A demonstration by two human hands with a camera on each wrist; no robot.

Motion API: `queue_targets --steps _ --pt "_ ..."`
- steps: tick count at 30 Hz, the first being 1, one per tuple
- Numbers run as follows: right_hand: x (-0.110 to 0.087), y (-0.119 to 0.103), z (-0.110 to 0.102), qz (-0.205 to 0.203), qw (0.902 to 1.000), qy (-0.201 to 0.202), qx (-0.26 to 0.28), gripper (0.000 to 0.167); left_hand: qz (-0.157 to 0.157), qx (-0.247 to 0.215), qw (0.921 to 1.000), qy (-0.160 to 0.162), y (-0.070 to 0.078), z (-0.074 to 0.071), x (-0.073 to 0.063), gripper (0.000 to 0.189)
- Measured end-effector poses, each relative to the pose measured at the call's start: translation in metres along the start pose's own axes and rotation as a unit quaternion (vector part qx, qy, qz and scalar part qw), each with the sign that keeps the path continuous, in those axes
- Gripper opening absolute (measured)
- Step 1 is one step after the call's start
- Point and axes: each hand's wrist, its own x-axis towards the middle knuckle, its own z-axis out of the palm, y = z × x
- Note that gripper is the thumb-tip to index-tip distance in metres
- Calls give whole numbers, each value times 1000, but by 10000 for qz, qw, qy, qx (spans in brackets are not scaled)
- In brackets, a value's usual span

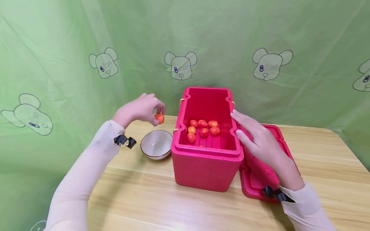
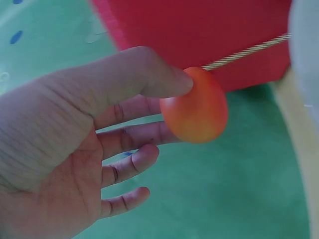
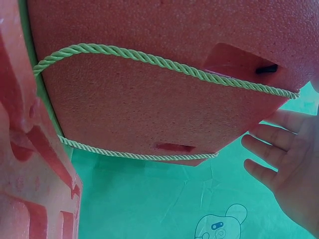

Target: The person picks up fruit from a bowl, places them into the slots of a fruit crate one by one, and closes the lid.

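Observation:
My left hand (image 1: 145, 108) pinches a small orange-red tomato (image 2: 197, 107) between thumb and fingertips; its last two fingers stay loosely bent in the left wrist view. In the head view this hand is above and behind a white bowl (image 1: 156, 143) with a dark rim, left of a red foam box (image 1: 206, 170). Several similar tomatoes (image 1: 203, 132) lie on the floor of the open box, mostly toward its left side. With fingers extended, my right hand (image 1: 261, 141) rests along the box's right rim.
The box's red lid (image 1: 257, 176) lies on the wooden table (image 1: 144, 202), right of the box and partly under my right forearm. Yellowish rope (image 3: 149, 59) runs along the box's outer side. A green curtain (image 1: 138, 38) with bear-head drawings hangs behind the table.

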Motion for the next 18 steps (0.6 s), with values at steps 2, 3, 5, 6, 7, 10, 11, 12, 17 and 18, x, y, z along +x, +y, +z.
queue_targets --steps 2,3,5,6,7,10,11,12,17,18 --pt "0 1 0 8 10000 -5 -17 72 -18 -4 10000 82 7 -14 2 27" --pt "0 2 1 8 10000 -8 -34 72 -9 0 9999 129 11 -21 3 27" --pt "0 3 1 8 10000 -11 -75 72 51 17 9997 232 20 -33 6 26" --pt "1 3 0 9 10000 -13 -76 73 92 45 9996 265 25 -40 8 26" --pt "1 3 0 8 10000 -14 -79 73 158 93 9993 320 31 -45 10 25" --pt "0 3 -1 15 10000 -27 -64 72 430 216 9978 466 49 -60 19 23" --pt "0 2 -1 17 10000 -32 -50 72 534 271 9969 514 55 -64 23 23" --pt "0 2 -1 20 10000 -33 -35 71 647 324 9958 561 61 -68 27 23" --pt "0 0 -1 58 10000 -49 11 70 1195 430 9901 600 89 -76 51 25" --pt "0 0 -1 77 10000 -57 19 69 1275 408 9895 552 94 -77 56 25"
